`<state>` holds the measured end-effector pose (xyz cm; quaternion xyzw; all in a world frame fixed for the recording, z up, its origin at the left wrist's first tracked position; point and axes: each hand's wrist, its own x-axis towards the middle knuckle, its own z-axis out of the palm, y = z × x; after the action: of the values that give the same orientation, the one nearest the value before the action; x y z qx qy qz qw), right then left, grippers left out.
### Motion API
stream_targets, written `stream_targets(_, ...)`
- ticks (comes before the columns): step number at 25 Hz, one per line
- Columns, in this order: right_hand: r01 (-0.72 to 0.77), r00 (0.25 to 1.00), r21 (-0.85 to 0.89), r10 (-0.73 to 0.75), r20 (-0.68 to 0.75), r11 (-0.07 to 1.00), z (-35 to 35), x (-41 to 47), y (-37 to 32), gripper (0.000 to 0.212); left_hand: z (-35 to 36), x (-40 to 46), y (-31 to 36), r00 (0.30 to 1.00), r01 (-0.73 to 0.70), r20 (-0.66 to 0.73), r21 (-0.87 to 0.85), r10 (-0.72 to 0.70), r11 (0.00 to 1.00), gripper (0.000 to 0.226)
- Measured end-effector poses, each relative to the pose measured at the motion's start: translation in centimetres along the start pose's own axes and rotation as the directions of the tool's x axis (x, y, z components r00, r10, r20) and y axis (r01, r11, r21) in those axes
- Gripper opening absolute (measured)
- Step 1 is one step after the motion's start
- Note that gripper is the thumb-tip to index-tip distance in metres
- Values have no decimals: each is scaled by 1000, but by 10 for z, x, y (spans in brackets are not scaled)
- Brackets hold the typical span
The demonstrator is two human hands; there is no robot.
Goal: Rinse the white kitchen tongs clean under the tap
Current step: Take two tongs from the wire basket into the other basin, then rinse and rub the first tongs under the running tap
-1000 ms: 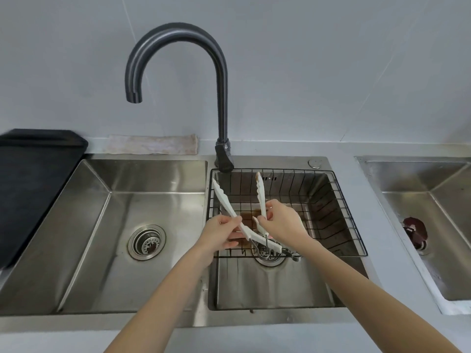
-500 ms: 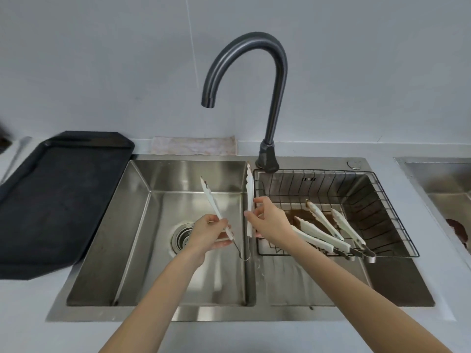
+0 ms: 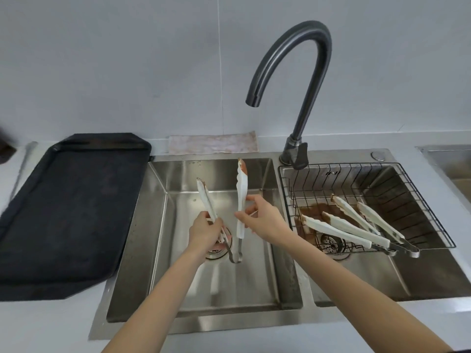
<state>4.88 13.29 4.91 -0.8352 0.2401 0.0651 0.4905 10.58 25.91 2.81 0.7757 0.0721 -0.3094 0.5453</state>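
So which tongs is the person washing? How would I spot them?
Find the steel double sink under the dark curved tap and look in its left basin. The white tongs there are held up over the drain, the left hand gripping one arm and the right hand pinching the other. Unlike the tongs lying flat in the wire basket, these spread in a V with brown-stained tips pointing up.

Drain (image 3: 221, 247) part-hidden by left hand (image 3: 204, 234); far-left obj (image 3: 5, 149) cut off.

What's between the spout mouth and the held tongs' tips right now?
Nothing: in the head view no water leaves the spout, and only bare wall and basin show above the held tongs.
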Motion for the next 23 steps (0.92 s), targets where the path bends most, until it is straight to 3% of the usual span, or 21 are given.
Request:
stream_targets(3,-13,1000,-27,12,-5,1000,-6,9,0,47,-4,10,-1,1000,-11,-8,35,11,999,15)
stream_targets(5,-41,995,-13,40,-90,999,-24,16,3,44,-6,16,0,1000,-15,-16,50,16,999,11)
stream_targets(7,-75,957,30,80,-279,997,-49,27,8,43,-6,22,0,1000,-9,-23,33,10,999,15)
stream_targets(10,-76,837,-10,58,-544,997,-87,45,15,49,-4,27,2,999,20,-31,-20,-21,1000,19)
stream_targets(14,-51,822,-113,-23,-570,992,-111,73,18,54,-3,34,5,999,20,-45,-47,-22,999,17)
stream_targets(19,-49,824,-113,-23,-566,992,-115,91,22,28,0,35,7,998,32,-59,-82,-37,996,14)
stream_targets(23,-52,817,-85,-7,-577,995,-113,89,24,26,0,32,6,997,35,-64,-84,-41,996,15)
